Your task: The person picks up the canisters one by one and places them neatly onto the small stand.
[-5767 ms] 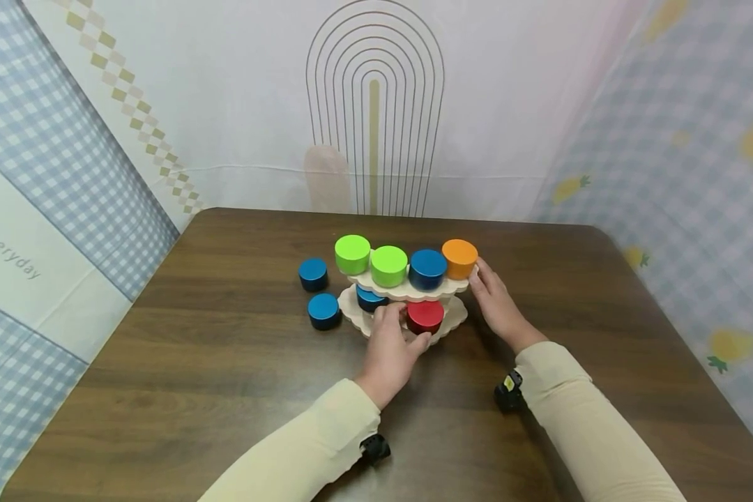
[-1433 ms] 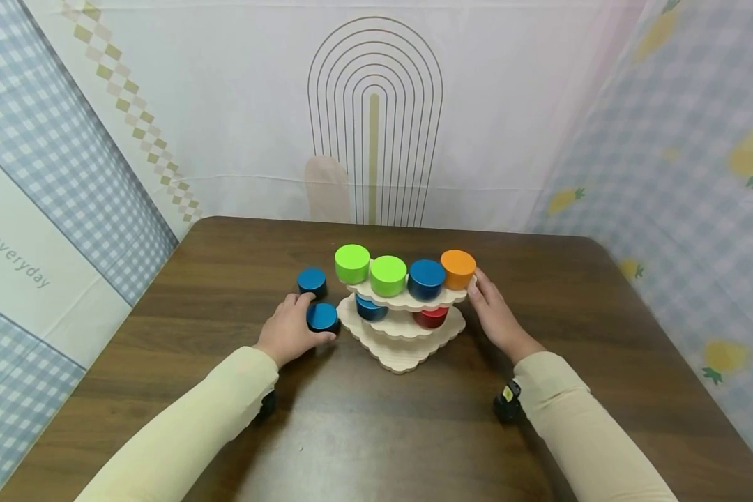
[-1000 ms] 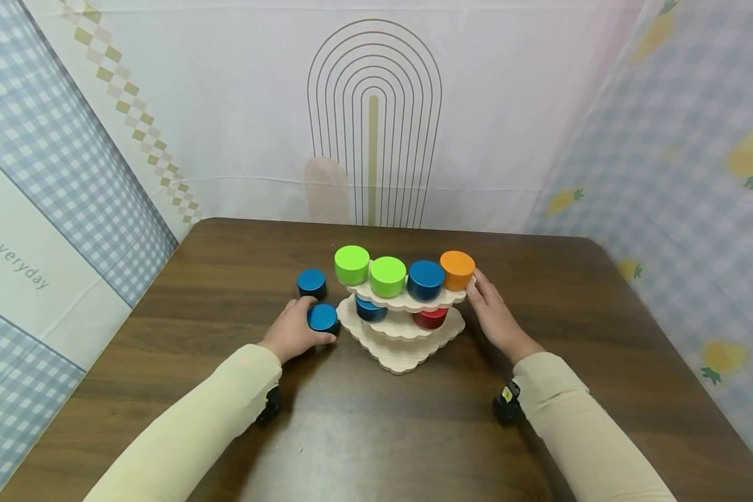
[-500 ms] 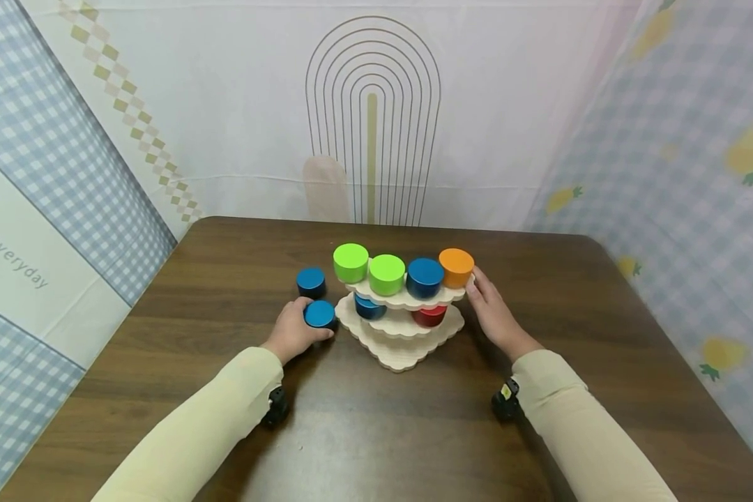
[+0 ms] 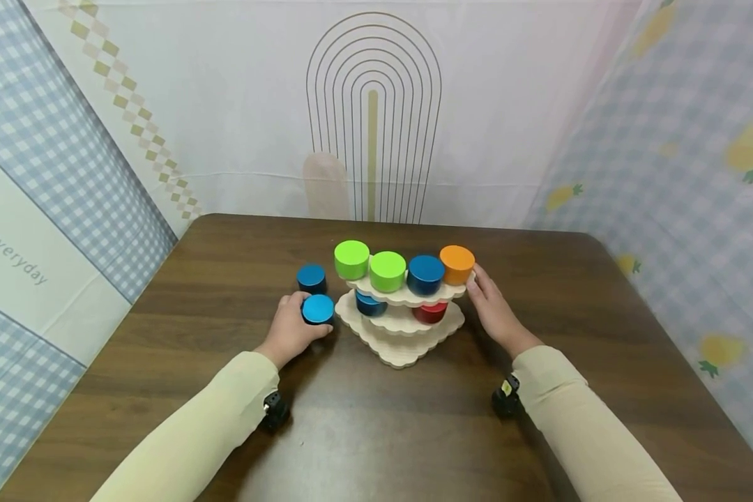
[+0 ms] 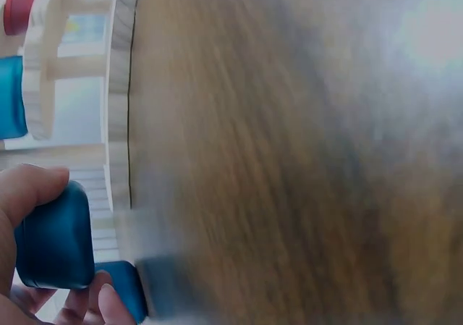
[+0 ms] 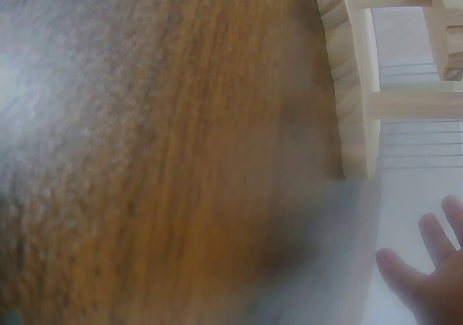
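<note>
My left hand (image 5: 291,332) pinches a short blue cylinder (image 5: 318,309) by its sides. In the left wrist view, the thumb lies on one side of that cylinder (image 6: 56,238) and fingers on the other, with its base just off the tabletop. To the right stands a pale wooden tiered stand (image 5: 399,355) with scalloped edges. Its top tier bears two green cylinders (image 5: 388,272), a dark blue one (image 5: 425,275) and an orange one (image 5: 457,265). Lower sit a blue cylinder (image 5: 370,304) and a red cylinder (image 5: 430,312), partly hidden. My right hand (image 5: 498,310) rests its extended fingers at the top tier's right edge.
Another blue cylinder (image 5: 312,279) stands on the brown wooden table (image 5: 376,432) just behind the held one. A white patterned cloth (image 5: 238,104) hangs beyond the table's back edge, with checked cloths at both sides.
My left hand has left the stand's lower tier near the red cylinder, gone left to the nearer blue cylinder, gripped it and lifted it slightly. My right hand keeps its place.
</note>
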`<state>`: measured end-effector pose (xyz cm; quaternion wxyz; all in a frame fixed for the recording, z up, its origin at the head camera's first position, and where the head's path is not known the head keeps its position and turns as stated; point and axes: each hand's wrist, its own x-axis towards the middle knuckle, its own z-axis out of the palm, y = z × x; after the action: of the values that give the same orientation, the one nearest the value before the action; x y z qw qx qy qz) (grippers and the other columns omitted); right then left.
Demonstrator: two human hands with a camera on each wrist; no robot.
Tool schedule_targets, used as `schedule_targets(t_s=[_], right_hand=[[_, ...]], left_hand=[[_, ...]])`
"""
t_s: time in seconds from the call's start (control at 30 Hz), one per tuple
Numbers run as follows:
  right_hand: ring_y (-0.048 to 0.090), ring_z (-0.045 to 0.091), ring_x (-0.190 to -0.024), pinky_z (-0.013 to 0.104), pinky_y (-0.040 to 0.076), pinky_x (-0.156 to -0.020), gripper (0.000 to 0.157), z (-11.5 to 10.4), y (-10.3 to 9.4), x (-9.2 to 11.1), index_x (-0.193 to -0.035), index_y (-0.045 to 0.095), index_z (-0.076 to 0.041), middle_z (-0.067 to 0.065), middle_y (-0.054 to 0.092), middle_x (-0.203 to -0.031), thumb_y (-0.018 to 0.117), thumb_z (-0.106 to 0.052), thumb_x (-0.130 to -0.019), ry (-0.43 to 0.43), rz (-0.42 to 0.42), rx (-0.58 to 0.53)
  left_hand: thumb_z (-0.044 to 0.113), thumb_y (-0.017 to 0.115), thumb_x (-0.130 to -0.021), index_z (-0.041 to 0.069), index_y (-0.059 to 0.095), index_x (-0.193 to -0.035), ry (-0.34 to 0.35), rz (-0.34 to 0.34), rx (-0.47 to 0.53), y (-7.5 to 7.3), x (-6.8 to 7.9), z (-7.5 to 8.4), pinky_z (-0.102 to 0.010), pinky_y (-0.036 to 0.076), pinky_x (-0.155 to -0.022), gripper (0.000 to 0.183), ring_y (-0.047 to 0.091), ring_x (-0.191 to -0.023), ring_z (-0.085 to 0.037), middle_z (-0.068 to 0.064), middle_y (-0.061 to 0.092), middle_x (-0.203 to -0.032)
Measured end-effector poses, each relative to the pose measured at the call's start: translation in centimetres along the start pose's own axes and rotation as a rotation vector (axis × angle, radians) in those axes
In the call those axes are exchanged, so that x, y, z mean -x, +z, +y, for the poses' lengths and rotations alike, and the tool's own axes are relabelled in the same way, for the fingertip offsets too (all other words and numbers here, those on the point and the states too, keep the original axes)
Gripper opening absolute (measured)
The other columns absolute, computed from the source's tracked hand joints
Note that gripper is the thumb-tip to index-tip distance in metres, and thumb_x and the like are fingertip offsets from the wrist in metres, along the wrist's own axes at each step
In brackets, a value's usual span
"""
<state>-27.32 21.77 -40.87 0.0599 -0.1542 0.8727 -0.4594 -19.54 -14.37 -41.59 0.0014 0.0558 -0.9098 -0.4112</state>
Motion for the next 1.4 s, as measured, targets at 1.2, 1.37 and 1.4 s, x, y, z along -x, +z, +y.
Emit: schedule_targets(t_s=[1.2,1.37,1.4], right_hand=[[0.010,0.043,-0.144,0.066,0.012,-0.110,0.066,-0.2,-0.1,0.1,-0.156,0.005,-0.014,0.022,0.006,-0.159,0.023,-0.048,-0.104,0.016,-0.014,0.028],[0.011,0.042,-0.144,0.065,0.013,-0.111,0.067,-0.2,-0.1,0.0,-0.156,0.004,-0.014,0.020,0.006,-0.159,0.023,-0.050,-0.103,0.014,-0.018,0.018],[0.011,0.042,-0.144,0.065,0.013,-0.111,0.067,-0.2,-0.1,0.0,-0.156,0.004,-0.014,0.020,0.006,-0.160,0.023,-0.050,-0.103,0.013,-0.018,0.016]], left_hand=[[0.017,0.078,-0.076,-0.004,0.045,-0.134,-0.004,-0.050,-0.009,3.6,-0.4,3.1,-0.047,0.043,-0.099,0.069,0.049,-0.114,-0.036,-0.022,0.040,-0.124],[0.020,0.078,-0.077,-0.003,0.044,-0.135,-0.007,-0.056,-0.027,4.1,-0.9,3.3,-0.045,0.043,-0.100,0.072,0.048,-0.115,-0.034,-0.022,0.041,-0.125],[0.020,0.078,-0.077,-0.003,0.044,-0.135,-0.006,-0.056,-0.029,4.2,-0.9,3.4,-0.045,0.043,-0.100,0.072,0.048,-0.115,-0.034,-0.022,0.042,-0.124]])
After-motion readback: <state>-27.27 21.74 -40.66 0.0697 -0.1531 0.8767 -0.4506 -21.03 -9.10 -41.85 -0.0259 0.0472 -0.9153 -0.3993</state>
